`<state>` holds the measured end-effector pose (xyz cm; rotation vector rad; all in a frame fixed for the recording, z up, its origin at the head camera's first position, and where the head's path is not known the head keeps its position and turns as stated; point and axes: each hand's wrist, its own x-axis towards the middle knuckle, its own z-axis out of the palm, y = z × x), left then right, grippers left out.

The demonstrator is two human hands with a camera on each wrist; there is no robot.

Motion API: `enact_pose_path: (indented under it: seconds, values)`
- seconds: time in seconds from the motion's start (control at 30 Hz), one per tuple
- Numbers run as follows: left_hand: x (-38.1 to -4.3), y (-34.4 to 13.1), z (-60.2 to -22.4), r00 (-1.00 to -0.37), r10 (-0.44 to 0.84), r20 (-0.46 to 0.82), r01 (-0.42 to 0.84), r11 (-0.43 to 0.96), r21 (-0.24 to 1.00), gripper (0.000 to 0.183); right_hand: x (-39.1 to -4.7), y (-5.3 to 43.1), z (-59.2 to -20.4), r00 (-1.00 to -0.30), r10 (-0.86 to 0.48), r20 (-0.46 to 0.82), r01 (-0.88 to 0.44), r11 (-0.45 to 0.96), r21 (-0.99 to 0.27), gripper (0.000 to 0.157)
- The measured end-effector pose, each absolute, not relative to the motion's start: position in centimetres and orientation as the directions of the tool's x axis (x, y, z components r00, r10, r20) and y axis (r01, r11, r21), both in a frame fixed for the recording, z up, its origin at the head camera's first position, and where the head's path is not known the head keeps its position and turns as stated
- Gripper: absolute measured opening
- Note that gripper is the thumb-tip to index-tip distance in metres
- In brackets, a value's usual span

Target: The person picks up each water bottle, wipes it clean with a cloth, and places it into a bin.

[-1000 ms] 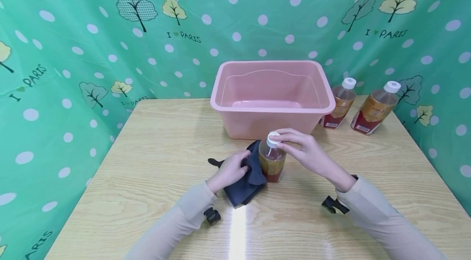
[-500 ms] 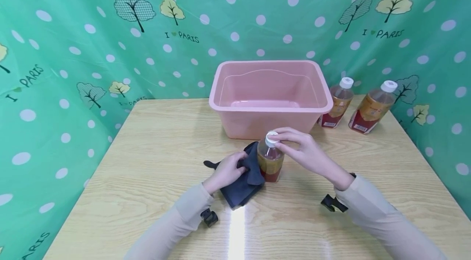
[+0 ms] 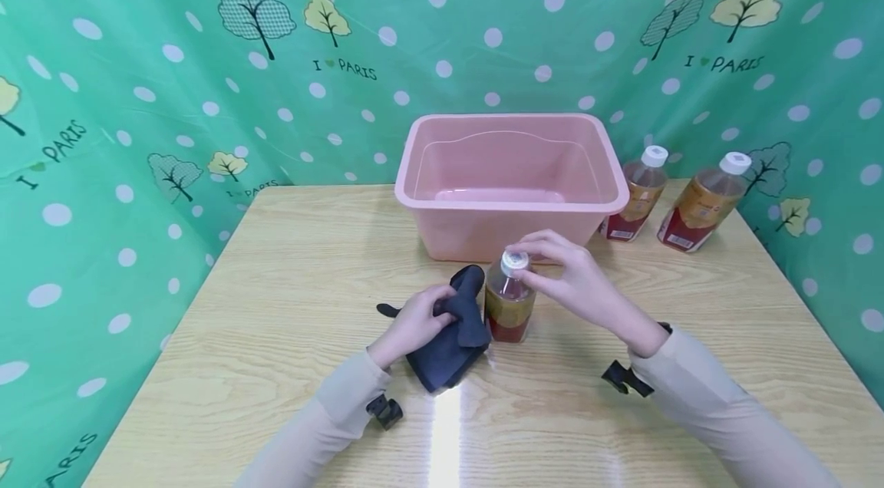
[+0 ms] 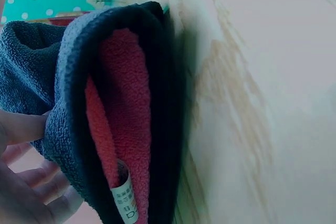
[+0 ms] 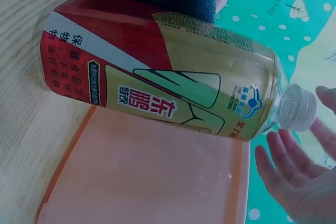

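Your left hand (image 3: 417, 323), pinching cloth (image 3: 445, 357), shifts left of the upright bottle (image 3: 509, 310); your nearer right hand (image 3: 573, 281) spreads around its cap (image 3: 515, 263).

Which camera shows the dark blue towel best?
Left wrist: the dark blue towel looks largest there, its red inside and white tag visible. Head shows it smaller, partly covered by the left hand; right wrist shows only a part.

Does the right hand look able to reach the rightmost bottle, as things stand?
Probably yes: although the right hand is at the cap of the near bottle, nothing visible blocks the way to the rightmost bottle.
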<state>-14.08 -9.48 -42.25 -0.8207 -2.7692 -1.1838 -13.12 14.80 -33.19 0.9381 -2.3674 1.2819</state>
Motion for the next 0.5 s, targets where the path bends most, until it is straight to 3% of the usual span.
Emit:
enact_pose_path:
  seconds: [0.27,0.5]
  values:
    - [-13.8,-10.1,-42.0,-0.862,0.431,0.266,0.486,0.557,0.673,0.023,-13.1,13.8,-33.3,-0.770,-0.337,0.542,-0.638,0.448,-0.627,0.033]
    - [-13.6,-10.4,-41.6,-0.863,0.419,0.283,0.487,0.537,0.689,0.024,-13.3,13.4,-33.5,-0.733,-0.322,0.599,-0.674,0.455,-0.581,0.032]
